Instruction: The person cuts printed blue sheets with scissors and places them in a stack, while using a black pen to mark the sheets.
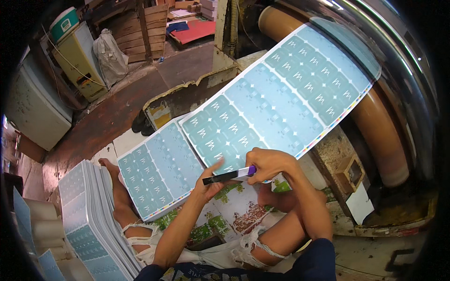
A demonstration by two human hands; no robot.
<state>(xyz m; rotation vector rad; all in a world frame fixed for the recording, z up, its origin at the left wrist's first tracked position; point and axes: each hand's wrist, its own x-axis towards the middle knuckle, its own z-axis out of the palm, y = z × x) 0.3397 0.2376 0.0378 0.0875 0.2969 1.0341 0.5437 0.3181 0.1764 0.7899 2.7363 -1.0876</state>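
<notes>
Gripping a black-and-purple marker, the right hand rests on a teal printed sheet; left hand open.

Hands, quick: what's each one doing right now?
Left hand: open, fingers spread, resting on the printed sheet.
Right hand: closed on a knife with a black blade cover and purple band.
</notes>
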